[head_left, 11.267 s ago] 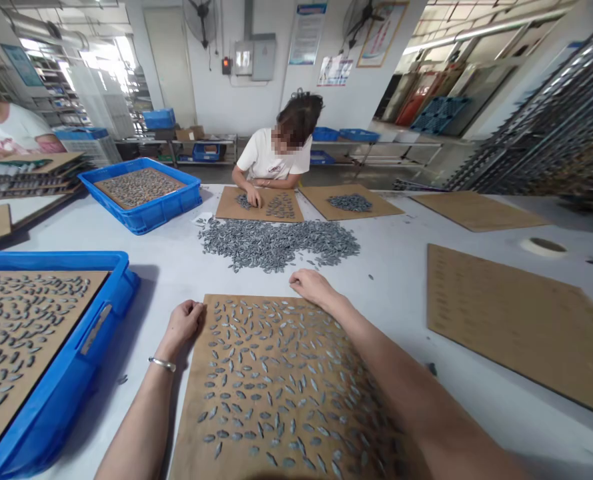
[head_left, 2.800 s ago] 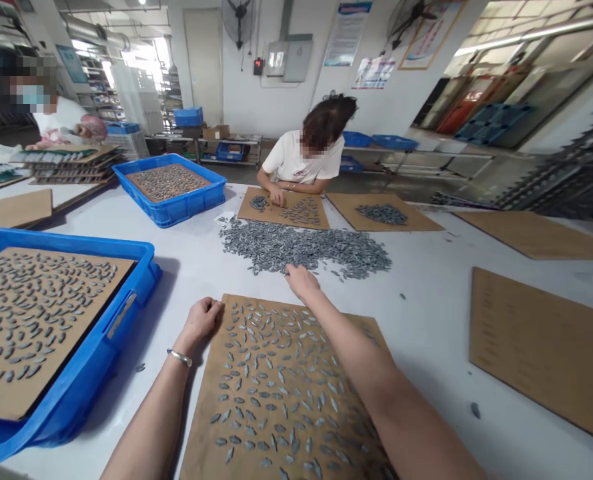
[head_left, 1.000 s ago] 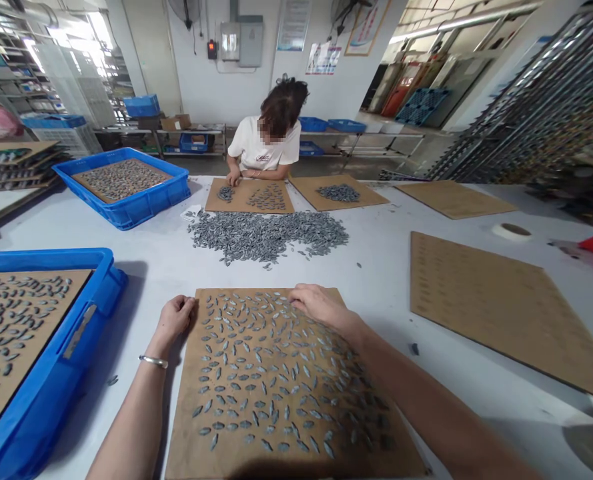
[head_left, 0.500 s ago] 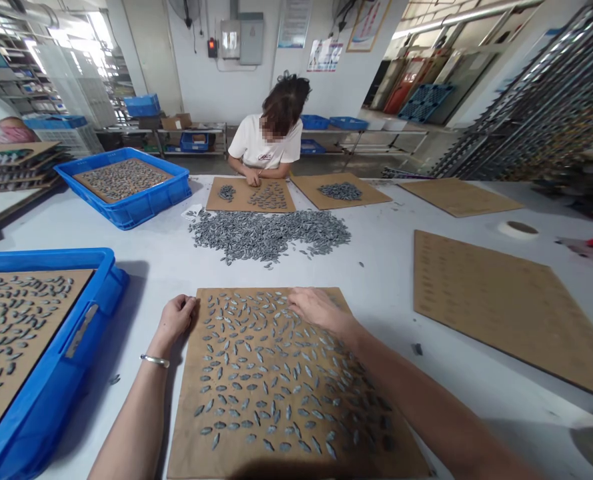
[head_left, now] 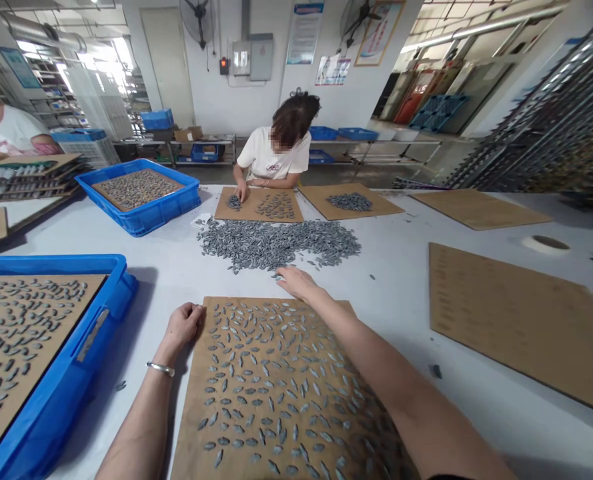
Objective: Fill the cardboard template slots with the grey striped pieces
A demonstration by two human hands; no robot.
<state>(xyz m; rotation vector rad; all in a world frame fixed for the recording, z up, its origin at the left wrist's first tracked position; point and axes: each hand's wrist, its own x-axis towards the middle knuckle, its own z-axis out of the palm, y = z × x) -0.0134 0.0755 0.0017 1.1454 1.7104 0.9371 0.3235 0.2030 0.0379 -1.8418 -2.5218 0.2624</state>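
My left hand (head_left: 185, 325) rests at the far left corner of a brown board (head_left: 189, 427), its fingers curled together; whatever they hold is hidden. Small grey leaf-shaped pieces (head_left: 241, 401) lie spaced out across this board. Beyond its far edge, my right hand (head_left: 299, 283) reaches to the near side of a loose heap of the same grey pieces (head_left: 276, 241). Its thumb and forefinger are slightly apart, with the fingertips at a single piece on the heap's edge. My right forearm covers part of the board's right side.
A blue tray (head_left: 111, 293) with a filled board stands at left; another blue tray (head_left: 139, 225) sits behind it. Across the table a co-worker (head_left: 273, 157) handles pieces on a board (head_left: 250, 207). Bare boards (head_left: 516, 320) and a tape roll (head_left: 545, 245) lie at right.
My right hand has moved from over the board's far edge out to the heap. My left hand stays at the corner. The co-worker's hand has shifted to the small pile on their board.
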